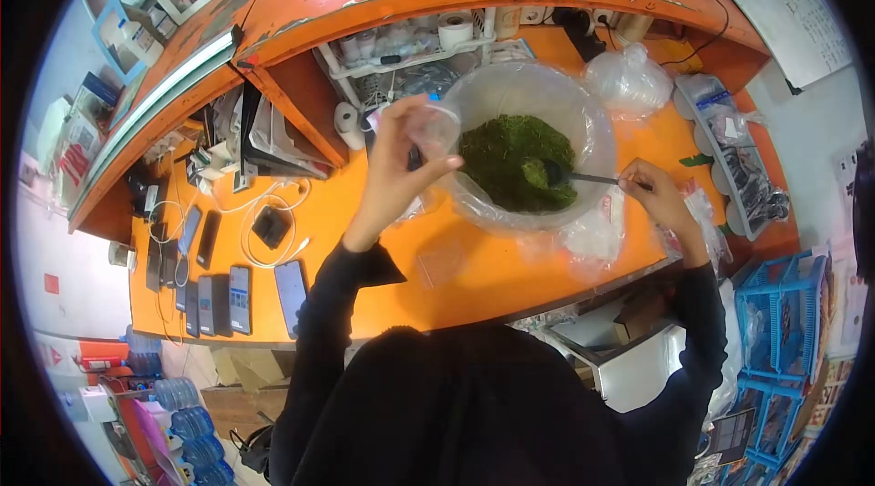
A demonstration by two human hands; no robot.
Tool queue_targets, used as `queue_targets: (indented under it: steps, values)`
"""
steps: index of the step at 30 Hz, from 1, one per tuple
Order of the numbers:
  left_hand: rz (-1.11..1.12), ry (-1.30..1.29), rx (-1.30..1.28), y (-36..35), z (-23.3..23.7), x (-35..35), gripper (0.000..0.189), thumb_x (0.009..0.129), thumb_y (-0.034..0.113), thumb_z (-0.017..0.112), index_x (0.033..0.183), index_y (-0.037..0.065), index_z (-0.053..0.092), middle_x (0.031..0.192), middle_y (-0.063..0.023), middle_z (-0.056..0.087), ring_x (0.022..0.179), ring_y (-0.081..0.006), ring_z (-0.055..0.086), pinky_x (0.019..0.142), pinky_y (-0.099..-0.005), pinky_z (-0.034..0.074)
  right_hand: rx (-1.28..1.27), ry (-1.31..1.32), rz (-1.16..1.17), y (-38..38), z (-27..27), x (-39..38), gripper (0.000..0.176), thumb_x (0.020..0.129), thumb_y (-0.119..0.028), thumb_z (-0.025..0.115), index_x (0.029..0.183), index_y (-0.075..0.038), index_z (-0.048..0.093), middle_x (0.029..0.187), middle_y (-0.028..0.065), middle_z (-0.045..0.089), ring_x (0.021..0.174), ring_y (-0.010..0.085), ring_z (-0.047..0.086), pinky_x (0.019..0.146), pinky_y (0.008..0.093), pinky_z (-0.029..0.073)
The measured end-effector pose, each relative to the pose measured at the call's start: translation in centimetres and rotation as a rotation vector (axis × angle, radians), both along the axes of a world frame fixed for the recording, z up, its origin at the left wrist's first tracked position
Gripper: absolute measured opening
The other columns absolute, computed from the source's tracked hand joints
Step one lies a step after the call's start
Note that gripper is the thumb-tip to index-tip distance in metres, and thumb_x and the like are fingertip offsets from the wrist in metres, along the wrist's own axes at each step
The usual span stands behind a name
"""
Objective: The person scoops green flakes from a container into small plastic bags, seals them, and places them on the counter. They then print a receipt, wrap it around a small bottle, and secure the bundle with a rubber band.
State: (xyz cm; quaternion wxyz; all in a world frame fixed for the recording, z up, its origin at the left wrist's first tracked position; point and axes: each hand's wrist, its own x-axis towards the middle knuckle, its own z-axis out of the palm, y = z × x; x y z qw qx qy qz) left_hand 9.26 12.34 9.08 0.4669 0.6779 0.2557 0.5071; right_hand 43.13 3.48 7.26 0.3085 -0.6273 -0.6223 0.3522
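A large translucent tub [597,135] lined with clear plastic stands on the orange desk, with a mass of finely chopped green leafy stuff [510,144] in its bottom. My right hand [658,199] is closed round the handle of a black spoon [588,178]. The spoon's bowl lies inside the tub and carries a heap of the green stuff. At the tub's left rim, my left hand [401,153] grips a small clear plastic bag [435,129] between thumb and fingers. The bag's opening is hard to make out.
Several phones [239,299] and white cables [296,203] lie on the desk's left. A knotted clear bag [629,80] sits behind the tub, and a rack of packets [734,153] stands at right. Loose plastic [592,240] lies by the front edge. A shelf [410,62] is behind.
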Motion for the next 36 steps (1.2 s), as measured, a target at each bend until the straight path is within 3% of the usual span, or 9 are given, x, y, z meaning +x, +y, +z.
queue_targets:
  steps: [8, 14, 17, 19, 20, 24, 26, 32, 36]
  values:
    - [-0.039, 0.534, 0.467, 2.5, -1.0, 6.2, 0.058, 0.061, 0.012, 0.066, 0.112, 0.004, 0.038, 0.096, -0.0156, 0.047, 0.091, -0.0313, 0.046, 0.079, -0.0337, 0.039, 0.101, 0.029, -0.043, -0.1, 4.1, 2.2, 0.008, 0.077, -0.009, 0.054, 0.076, -0.003, 0.049, 0.063, -0.0026, 0.044, 0.057, 0.0033, 0.038, 0.052, 0.0183, 0.03]
    - [-0.12, 0.661, 0.69, 1.9, -1.2, 8.7, 0.065, 0.064, 0.014, 0.066, 0.119, 0.006, 0.033, 0.097, -0.0137, 0.05, 0.089, -0.0304, 0.048, 0.074, -0.0348, 0.041, 0.173, -0.241, -0.003, 1.2, 7.7, -0.3, 0.009, 0.074, -0.011, 0.055, 0.072, -0.005, 0.05, 0.058, -0.0003, 0.046, 0.052, 0.0082, 0.038, 0.052, 0.0232, 0.03]
    - [-0.141, 0.635, 0.542, 2.0, -1.5, 9.2, 0.063, 0.066, 0.014, 0.063, 0.12, 0.007, 0.032, 0.099, -0.0132, 0.051, 0.087, -0.0278, 0.051, 0.074, -0.034, 0.041, 0.378, -0.664, 0.042, 1.7, 9.3, -3.4, 0.007, 0.071, -0.013, 0.057, 0.072, -0.008, 0.052, 0.064, 0.0001, 0.05, 0.059, 0.0132, 0.044, 0.059, 0.0282, 0.032]
    - [-0.161, 0.545, 0.292, 2.4, -1.4, 9.1, 0.059, 0.069, 0.014, 0.061, 0.121, 0.008, 0.033, 0.102, -0.0122, 0.05, 0.091, -0.0247, 0.05, 0.077, -0.0327, 0.04, 0.952, -1.158, 0.12, 1.6, 9.8, -4.9, 0.007, 0.068, -0.013, 0.058, 0.073, -0.013, 0.053, 0.072, -0.0028, 0.051, 0.07, 0.0132, 0.046, 0.064, 0.0313, 0.03]
    - [-0.174, 0.452, 0.041, 2.8, -1.3, 9.0, 0.056, 0.071, 0.015, 0.059, 0.121, 0.008, 0.033, 0.106, -0.0113, 0.049, 0.095, -0.0215, 0.049, 0.081, -0.0313, 0.038, 0.958, -1.156, 0.125, 1.5, 9.7, -5.0, 0.007, 0.068, -0.013, 0.058, 0.073, -0.013, 0.053, 0.072, -0.0028, 0.051, 0.07, 0.0132, 0.046, 0.064, 0.0313, 0.03]
    - [-0.337, 0.285, 0.133, 5.1, -2.5, 8.3, 0.053, 0.074, 0.018, 0.057, 0.121, 0.008, 0.034, 0.112, -0.009, 0.046, 0.106, -0.0176, 0.041, 0.088, -0.0292, 0.032, 1.323, -1.401, 0.18, 1.8, 9.6, -5.2, 0.017, 0.065, -0.014, 0.06, 0.08, -0.018, 0.053, 0.08, -0.0056, 0.051, 0.076, 0.0086, 0.046, 0.066, 0.0301, 0.029]
    - [-0.408, -0.01, -0.312, 4.9, -2.4, 8.1, 0.047, 0.075, 0.015, 0.055, 0.117, 0.005, 0.038, 0.112, -0.007, 0.044, 0.1, -0.0123, 0.041, 0.081, -0.0251, 0.035, 1.396, -1.455, 0.178, 2.1, 9.6, -4.8, 0.021, 0.064, -0.014, 0.061, 0.082, -0.019, 0.053, 0.082, -0.006, 0.051, 0.077, 0.0084, 0.045, 0.067, 0.03, 0.029]
    - [-0.014, 0.554, 0.193, 3.7, -1.2, 7.1, 0.039, 0.073, 0.013, 0.055, 0.109, 0.002, 0.046, 0.097, -0.0168, 0.055, 0.087, -0.0266, 0.054, 0.071, -0.0297, 0.041, 1.415, -1.475, 0.109, 1.9, 10.4, -5.2, 0.025, 0.063, -0.015, 0.062, 0.085, -0.021, 0.053, 0.083, -0.0062, 0.051, 0.079, 0.0094, 0.045, 0.073, 0.0296, 0.027]
    - [0.05, 0.58, 0.239, 4.0, -1.9, 6.5, 0.041, 0.07, 0.013, 0.059, 0.108, 0.002, 0.047, 0.087, -0.0182, 0.057, 0.079, -0.0317, 0.056, 0.069, -0.0305, 0.043, 1.233, -1.312, 0.062, 1.6, 12.0, -6.0, 0.022, 0.062, -0.014, 0.064, 0.082, -0.019, 0.056, 0.081, -0.0049, 0.053, 0.08, 0.0124, 0.046, 0.075, 0.0304, 0.026]
